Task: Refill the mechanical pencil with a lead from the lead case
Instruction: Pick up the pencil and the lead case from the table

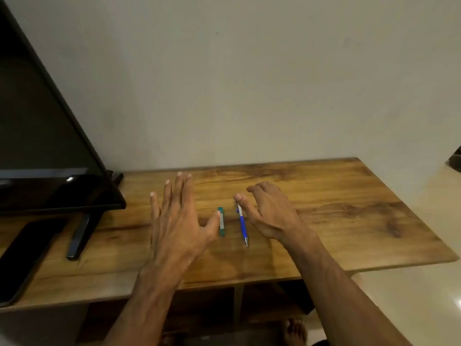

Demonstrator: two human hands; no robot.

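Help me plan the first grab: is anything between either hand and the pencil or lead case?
Nothing visible. The lead case lies beside the thumb of the left hand, the mechanical pencil beside the thumb of the right hand, both on the table.

Surface: wooden tabletop (336, 196), its back edge sitting against the wall.
Lead case (221, 222): green, lying flat near the middle, its length running from front to back.
Mechanical pencil (242, 224): blue, lying just right of the lead case, not touching it, its metal tip pointing toward the front edge.
Monitor foot (78, 236): black bar, resting on the left part, reaching toward the front edge.
Dark flat device (25, 258): lying by the front left corner.
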